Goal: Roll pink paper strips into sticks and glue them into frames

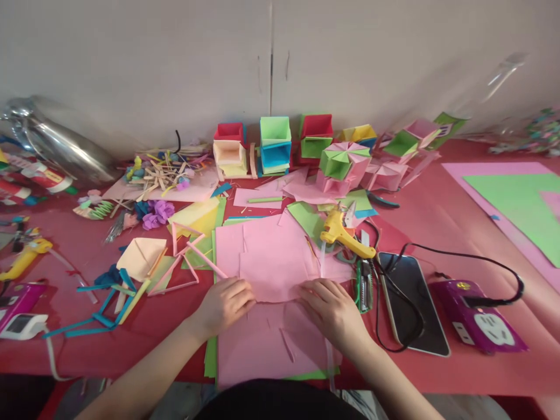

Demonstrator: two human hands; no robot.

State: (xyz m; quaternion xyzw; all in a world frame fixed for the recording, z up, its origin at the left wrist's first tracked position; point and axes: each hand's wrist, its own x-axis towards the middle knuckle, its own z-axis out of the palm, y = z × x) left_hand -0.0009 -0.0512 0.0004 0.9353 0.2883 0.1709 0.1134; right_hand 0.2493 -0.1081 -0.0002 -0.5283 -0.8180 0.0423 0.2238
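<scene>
A piece of pink paper [273,274] is held level by its near corners, over a stack of larger pink sheets [262,356]. My left hand [228,303] pinches its left corner, fingers curled in. At the right corner my right hand [330,306] grips the paper, with the thumb hidden. Green sheets [210,359] stick out from under the stack. Just beyond my right hand lies a yellow glue gun [343,233] with a clear glue stick. Folded pink paper strips [192,248] lie left of the stack, close to my left hand.
Folded paper boxes [275,146] stand along the wall. To the right are a phone [413,303], a black cable and a purple power strip [481,315]. Blue paper strips [105,318], purple paper flowers [157,214] and a metal jug [65,146] are on the left.
</scene>
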